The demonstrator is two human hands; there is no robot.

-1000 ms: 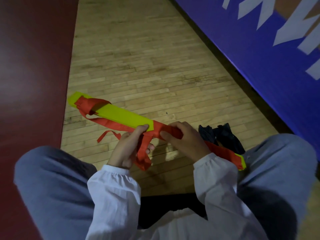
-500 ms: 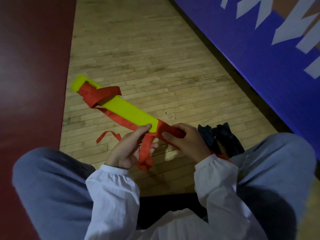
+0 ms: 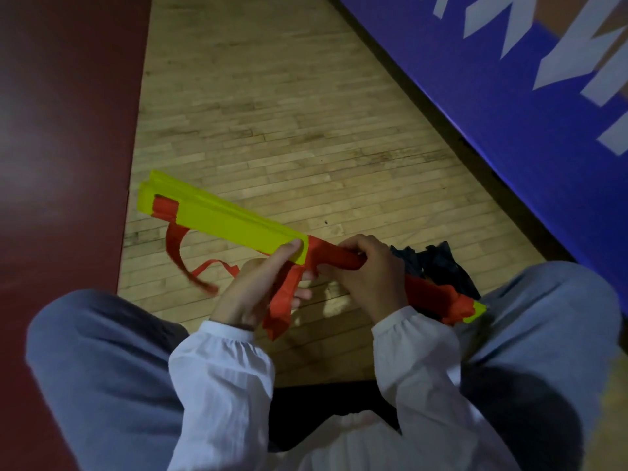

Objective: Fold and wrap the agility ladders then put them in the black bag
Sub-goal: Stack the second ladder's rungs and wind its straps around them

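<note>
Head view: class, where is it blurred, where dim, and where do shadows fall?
Head view: the loose red strap end is motion-blurred; the black bag is dim; a shadow falls on the wood floor; the yellow rungs are sharp.

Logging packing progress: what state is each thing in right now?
ladder rungs: stacked into one bundle, held by both hands.
orange strap: partly wound round the bundle, tail hanging loose.
black bag: crumpled on the floor, ladder not inside.
left hand: holds the bundle, thumb on top.
right hand: grips the wrapped part.

One ladder bundle [image 3: 231, 222], one bag [image 3: 441, 263], two hands [image 3: 251, 294] [image 3: 370, 280]
</note>
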